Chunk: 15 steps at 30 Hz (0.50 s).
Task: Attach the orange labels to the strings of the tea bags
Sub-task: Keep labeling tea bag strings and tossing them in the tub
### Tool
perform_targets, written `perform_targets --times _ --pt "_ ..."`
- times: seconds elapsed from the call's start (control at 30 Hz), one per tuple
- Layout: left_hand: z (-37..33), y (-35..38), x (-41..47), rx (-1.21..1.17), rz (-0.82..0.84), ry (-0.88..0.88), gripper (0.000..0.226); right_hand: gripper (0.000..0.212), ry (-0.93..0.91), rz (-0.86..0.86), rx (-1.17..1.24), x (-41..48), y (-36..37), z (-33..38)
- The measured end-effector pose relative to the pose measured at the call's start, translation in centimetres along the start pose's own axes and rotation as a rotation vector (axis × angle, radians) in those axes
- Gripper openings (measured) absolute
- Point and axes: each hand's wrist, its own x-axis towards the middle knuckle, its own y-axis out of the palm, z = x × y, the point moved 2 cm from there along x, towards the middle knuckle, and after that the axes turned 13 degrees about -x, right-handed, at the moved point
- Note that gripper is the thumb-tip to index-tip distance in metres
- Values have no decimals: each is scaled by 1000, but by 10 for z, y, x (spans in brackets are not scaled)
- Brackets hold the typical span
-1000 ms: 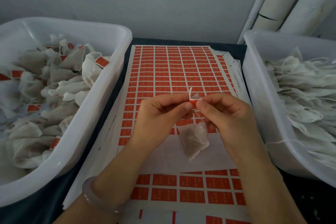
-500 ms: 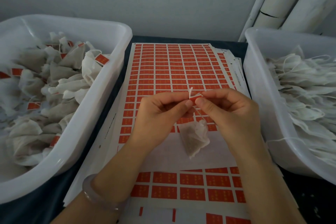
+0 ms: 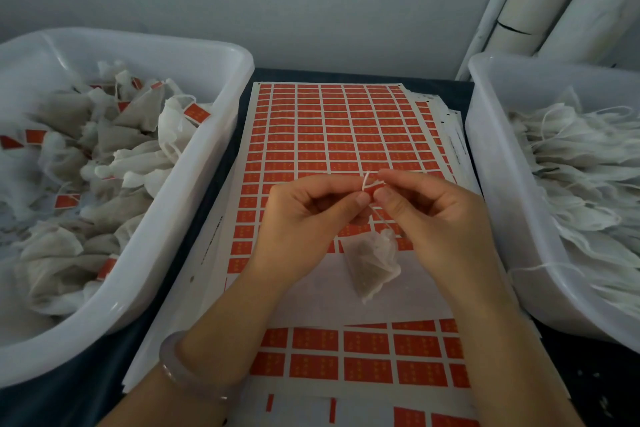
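Both hands meet over the middle of the sheet of orange labels (image 3: 332, 135). My left hand (image 3: 304, 222) and my right hand (image 3: 429, 218) pinch one small orange label (image 3: 373, 188) between thumbs and forefingers. A short end of white string (image 3: 365, 180) sticks up out of the label. Below the fingers a white tea bag (image 3: 374, 263) hangs on that string, just above a bare strip of the sheet where labels are gone.
A white tub (image 3: 145, 253) on the left holds several tea bags with orange labels. A white tub (image 3: 498, 218) on the right holds several unlabelled tea bags with loose strings. More label sheets lie stacked underneath. White pipes (image 3: 554, 0) stand at the back right.
The hands stay pinched together on the label and have barely shifted. The string end above the label now shows a little more. The tea bag hangs as before.
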Motion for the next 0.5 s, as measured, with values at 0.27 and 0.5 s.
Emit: perform_targets --times 0.27,0.5 --pt "0 0 0 10 -28 -6 16 12 -58 -27 -39 -1 2 -3" --pt "6 -1 -1 271 -97 67 12 19 -197 -54 -198 -1 13 -4"
